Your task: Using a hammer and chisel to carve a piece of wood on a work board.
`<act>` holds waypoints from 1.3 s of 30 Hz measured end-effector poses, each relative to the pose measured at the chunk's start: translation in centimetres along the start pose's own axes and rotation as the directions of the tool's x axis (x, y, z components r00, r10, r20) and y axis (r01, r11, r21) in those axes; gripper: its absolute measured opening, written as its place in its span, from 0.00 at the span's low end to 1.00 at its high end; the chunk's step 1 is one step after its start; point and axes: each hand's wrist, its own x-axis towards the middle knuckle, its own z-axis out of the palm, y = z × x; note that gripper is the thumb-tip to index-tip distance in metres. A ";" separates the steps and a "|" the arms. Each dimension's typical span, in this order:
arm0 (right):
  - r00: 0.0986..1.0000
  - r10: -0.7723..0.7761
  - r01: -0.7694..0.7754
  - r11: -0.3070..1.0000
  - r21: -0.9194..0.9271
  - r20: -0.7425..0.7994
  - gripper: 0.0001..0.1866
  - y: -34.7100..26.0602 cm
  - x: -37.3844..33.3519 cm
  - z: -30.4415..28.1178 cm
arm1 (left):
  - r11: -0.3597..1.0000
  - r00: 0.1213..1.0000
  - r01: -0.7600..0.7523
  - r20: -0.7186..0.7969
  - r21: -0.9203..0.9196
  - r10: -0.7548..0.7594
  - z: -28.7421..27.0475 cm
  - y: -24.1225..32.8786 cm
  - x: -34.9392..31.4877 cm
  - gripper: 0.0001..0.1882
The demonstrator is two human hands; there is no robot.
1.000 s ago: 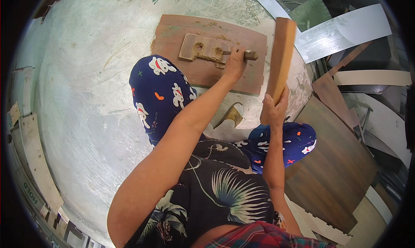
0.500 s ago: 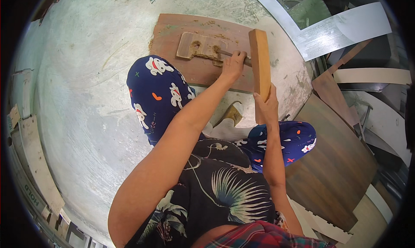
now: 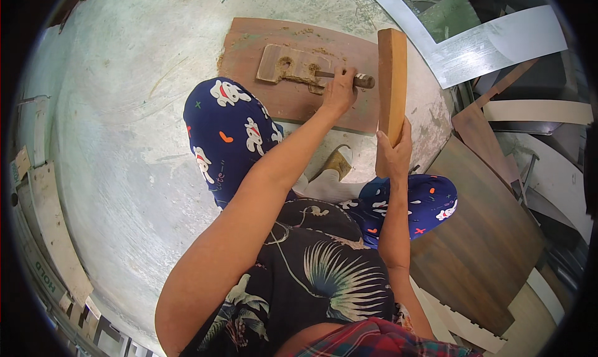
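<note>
My left hand [image 3: 340, 90] is wrapped round a chisel, whose dark handle [image 3: 365, 80] sticks out to the right of my fingers. Its blade points left and meets the edge of a hole in a small brown wooden workpiece [image 3: 269, 65]. That piece has a second rough hole and a ragged, chipped near edge. Gripped near its lower end, a long squared block of wood [image 3: 393, 74] stands up from my right hand [image 3: 396, 150]. A gap separates the block from the chisel's handle end. Under the workpiece lies a reddish-brown board [image 3: 361, 111].
Wood chips [image 3: 305, 31] are scattered over the board. My bent knee [image 3: 227, 126] is to its left, and a slippered foot [image 3: 339, 161] is just below. Metal sheet offcuts [image 3: 498, 42] and a large brown panel [image 3: 479, 232] lie on the right. Boards [image 3: 59, 232] line the far left.
The wooden block has swung right, away from the chisel handle, exposing the handle's end. My left hand and the chisel stay nearly in place.
</note>
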 end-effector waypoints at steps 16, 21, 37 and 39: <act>0.999 -0.052 0.052 0.999 -0.005 0.008 0.38 0.3 0.4 0.2 | 0.991 0.987 -0.037 -0.162 -0.126 0.016 -0.6 -0.2 2.7 0.18; 0.999 -0.039 0.039 0.999 -0.008 0.035 0.38 0.5 0.4 0.5 | 0.993 0.966 0.026 -0.252 -0.118 -0.055 -0.7 -0.2 2.7 0.18; 0.995 -0.045 0.046 0.999 -0.013 0.090 0.38 -0.6 0.7 1.6 | 0.996 0.961 0.040 -0.270 -0.079 -0.060 -0.3 -1.0 2.3 0.18; 0.992 -0.051 0.059 0.996 -0.066 0.117 0.38 -0.1 0.6 1.8 | 0.996 0.974 0.053 -0.217 -0.068 -0.066 -0.5 -0.7 2.2 0.18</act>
